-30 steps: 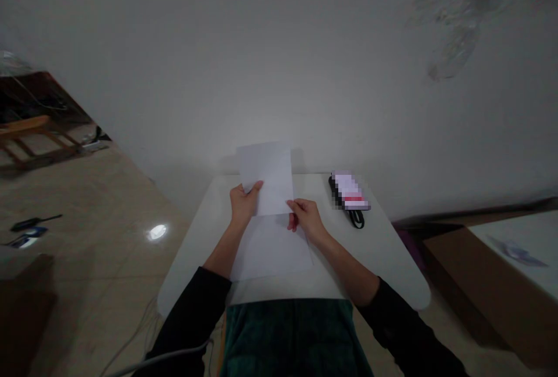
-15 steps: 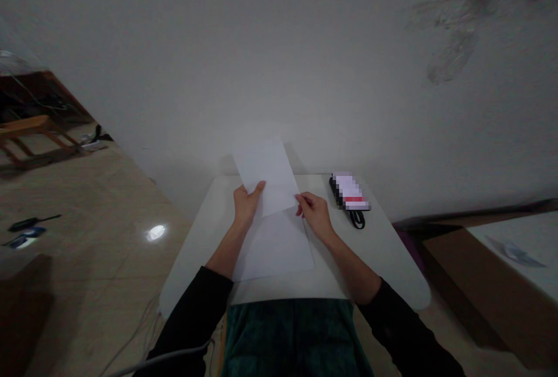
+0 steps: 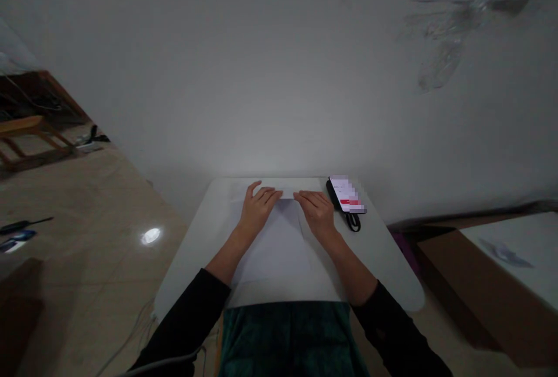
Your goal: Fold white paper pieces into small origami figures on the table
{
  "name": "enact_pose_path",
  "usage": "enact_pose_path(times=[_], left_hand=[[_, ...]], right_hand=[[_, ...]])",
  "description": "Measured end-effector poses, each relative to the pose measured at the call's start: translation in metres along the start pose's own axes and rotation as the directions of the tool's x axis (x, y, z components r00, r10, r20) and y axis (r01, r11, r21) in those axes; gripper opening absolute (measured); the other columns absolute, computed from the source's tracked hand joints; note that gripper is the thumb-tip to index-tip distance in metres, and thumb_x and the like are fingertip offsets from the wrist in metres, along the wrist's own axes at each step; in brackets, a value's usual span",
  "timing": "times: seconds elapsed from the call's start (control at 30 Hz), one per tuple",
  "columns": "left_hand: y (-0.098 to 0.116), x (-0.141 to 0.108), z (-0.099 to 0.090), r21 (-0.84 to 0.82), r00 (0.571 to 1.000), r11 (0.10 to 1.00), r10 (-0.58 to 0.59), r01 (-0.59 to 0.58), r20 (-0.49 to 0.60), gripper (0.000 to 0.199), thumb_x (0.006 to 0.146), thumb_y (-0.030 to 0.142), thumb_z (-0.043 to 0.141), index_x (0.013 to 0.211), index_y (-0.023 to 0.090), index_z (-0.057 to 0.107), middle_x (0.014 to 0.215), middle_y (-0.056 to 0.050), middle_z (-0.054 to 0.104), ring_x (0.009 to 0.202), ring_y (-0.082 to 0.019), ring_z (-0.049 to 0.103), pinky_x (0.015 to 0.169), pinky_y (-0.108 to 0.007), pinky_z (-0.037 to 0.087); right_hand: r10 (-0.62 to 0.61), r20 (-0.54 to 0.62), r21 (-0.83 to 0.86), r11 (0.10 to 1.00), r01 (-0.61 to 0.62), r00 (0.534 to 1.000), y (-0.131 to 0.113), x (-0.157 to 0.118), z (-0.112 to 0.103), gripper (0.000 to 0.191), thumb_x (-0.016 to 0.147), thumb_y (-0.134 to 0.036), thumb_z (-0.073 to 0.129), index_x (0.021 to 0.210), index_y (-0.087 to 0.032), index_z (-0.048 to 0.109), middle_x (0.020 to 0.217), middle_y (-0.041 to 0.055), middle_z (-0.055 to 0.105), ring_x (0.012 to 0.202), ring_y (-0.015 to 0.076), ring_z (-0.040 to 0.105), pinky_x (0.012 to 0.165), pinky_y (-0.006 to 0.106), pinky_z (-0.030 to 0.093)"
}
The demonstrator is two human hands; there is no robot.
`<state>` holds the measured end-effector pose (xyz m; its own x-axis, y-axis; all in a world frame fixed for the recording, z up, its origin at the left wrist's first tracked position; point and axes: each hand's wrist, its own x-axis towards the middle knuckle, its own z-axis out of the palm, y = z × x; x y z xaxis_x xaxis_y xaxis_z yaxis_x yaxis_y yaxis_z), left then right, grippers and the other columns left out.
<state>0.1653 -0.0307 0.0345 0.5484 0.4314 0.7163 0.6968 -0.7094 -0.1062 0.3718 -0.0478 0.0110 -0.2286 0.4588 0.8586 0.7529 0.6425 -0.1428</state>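
A sheet of white paper (image 3: 274,255) is laid flat on a white round-cornered bench (image 3: 379,261), with a folded band lying across its far end. Its far edge is set just short of the bench's far edge, and its near edge lies close to the near edge of the bench.

The left hand (image 3: 258,211) and the right hand (image 3: 316,213) are pressed palm-down on the far part of the sheet, side by side and almost touching. The fingers (image 3: 265,196) are extended and spread slightly over the paper; nothing is grasped or clenched.

A phone (image 3: 346,194), its screen blurred, is placed near the far right corner of the bench, just beside the right hand, and a looped black cable (image 3: 353,223) trails from it. Little room is left on that side, while a wider strip of white surface is seen to the left of the sheet.

A teal garment (image 3: 288,336) fills the bottom centre of the frame, and black sleeves (image 3: 187,313) cover both forearms. Beyond the bench's left edge, a tiled floor (image 3: 87,261) is seen, with a dark screwdriver (image 3: 26,225) on it. A wooden stool (image 3: 26,127) stands at the upper left.
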Motion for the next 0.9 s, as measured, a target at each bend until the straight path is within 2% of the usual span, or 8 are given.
enact_pose_path(times=[0.07, 0.2, 0.3, 0.4, 0.57, 0.67, 0.8, 0.9], left_hand=[[-0.002, -0.003, 0.004, 0.019, 1.000, 1.000, -0.014, 0.014, 0.022, 0.026, 0.096, 0.015, 0.047, 0.118, 0.021, 0.061, 0.103, -0.006, 0.073, 0.097, -0.019, 0.066, 0.102, -0.044, 0.039], [0.003, -0.005, 0.011, 0.060, 0.999, 0.998, -0.014, 0.012, 0.044, 0.030, 0.095, 0.013, 0.045, 0.122, 0.015, 0.059, 0.103, -0.011, 0.072, 0.097, -0.021, 0.066, 0.093, -0.040, 0.046], [0.012, -0.005, 0.013, 0.038, 0.999, 0.999, 0.003, -0.004, 0.032, 0.028, 0.096, 0.013, 0.044, 0.118, 0.015, 0.061, 0.102, -0.010, 0.073, 0.094, -0.021, 0.067, 0.090, -0.038, 0.048], [0.016, -0.005, 0.014, 0.008, 1.000, 1.000, 0.001, -0.001, -0.013, 0.026, 0.096, 0.013, 0.045, 0.112, 0.016, 0.064, 0.099, -0.009, 0.074, 0.090, -0.020, 0.068, 0.086, -0.037, 0.049], [0.019, -0.006, 0.017, -0.023, 1.000, 1.000, 0.014, -0.014, -0.008, 0.025, 0.096, 0.013, 0.044, 0.104, 0.016, 0.066, 0.097, -0.009, 0.074, 0.089, -0.019, 0.069, 0.086, -0.037, 0.050], [0.021, -0.005, 0.018, -0.018, 1.000, 1.000, 0.016, -0.016, -0.004, 0.024, 0.096, 0.014, 0.044, 0.099, 0.017, 0.067, 0.091, -0.008, 0.074, 0.085, -0.018, 0.069, 0.084, -0.035, 0.051], [0.021, -0.004, 0.017, -0.058, 1.000, 0.998, -0.025, 0.025, -0.008, 0.023, 0.095, 0.015, 0.046, 0.096, 0.018, 0.068, 0.087, -0.006, 0.075, 0.082, -0.017, 0.069, 0.083, -0.034, 0.050], [0.020, -0.003, 0.014, -0.121, 0.998, 0.991, -0.064, 0.064, 0.007, 0.023, 0.095, 0.017, 0.046, 0.100, 0.020, 0.069, 0.091, -0.006, 0.075, 0.083, -0.017, 0.070, 0.085, -0.035, 0.050]], right_hand=[[-0.016, -0.012, -0.001, 1.000, 0.016, 1.000, -0.001, 0.002, 0.000, 0.020, 0.094, -0.015, 0.053, 0.103, -0.021, 0.070, 0.097, 0.0066, 0.075, 0.098, 0.0195, 0.068, 0.085, 0.035, 0.049], [-0.017, -0.040, -0.041, 0.999, 0.016, 0.999, -0.011, 0.004, 0.006, 0.019, 0.091, -0.014, 0.056, 0.105, -0.022, 0.068, 0.105, 0.0067, 0.073, 0.114, 0.0228, 0.061, 0.095, 0.040, 0.044], [-0.070, -0.036, -0.023, 0.997, 0.069, 0.997, -0.021, 0.003, 0.012, 0.021, 0.090, -0.012, 0.055, 0.104, -0.022, 0.067, 0.106, 0.0058, 0.073, 0.112, 0.0219, 0.062, 0.097, 0.039, 0.044], [-0.064, -0.062, -0.004, 0.998, 0.064, 0.996, -0.024, 0.002, 0.015, 0.019, 0.089, -0.013, 0.055, 0.102, -0.021, 0.067, 0.101, 0.0059, 0.073, 0.107, 0.0219, 0.063, 0.096, 0.039, 0.045], [-0.010, -0.046, 0.006, 1.000, 0.010, 0.999, -0.018, 0.003, 0.015, 0.017, 0.089, -0.015, 0.053, 0.097, -0.021, 0.067, 0.098, 0.0064, 0.073, 0.105, 0.0218, 0.063, 0.094, 0.041, 0.045], [-0.024, -0.043, -0.016, 1.000, 0.023, 0.999, -0.014, 0.003, 0.014, 0.015, 0.089, -0.016, 0.054, 0.093, -0.021, 0.067, 0.095, 0.0054, 0.072, 0.103, 0.0220, 0.063, 0.093, 0.040, 0.044], [-0.067, -0.059, -0.048, 0.997, 0.064, 0.996, -0.011, 0.003, 0.016, 0.013, 0.088, -0.015, 0.055, 0.089, -0.021, 0.066, 0.092, 0.0042, 0.072, 0.101, 0.0208, 0.063, 0.094, 0.039, 0.042], [-0.049, -0.047, -0.040, 0.998, 0.047, 0.998, -0.008, 0.004, 0.015, 0.011, 0.086, -0.016, 0.056, 0.088, -0.022, 0.066, 0.092, 0.0039, 0.072, 0.101, 0.0204, 0.062, 0.095, 0.039, 0.039]])
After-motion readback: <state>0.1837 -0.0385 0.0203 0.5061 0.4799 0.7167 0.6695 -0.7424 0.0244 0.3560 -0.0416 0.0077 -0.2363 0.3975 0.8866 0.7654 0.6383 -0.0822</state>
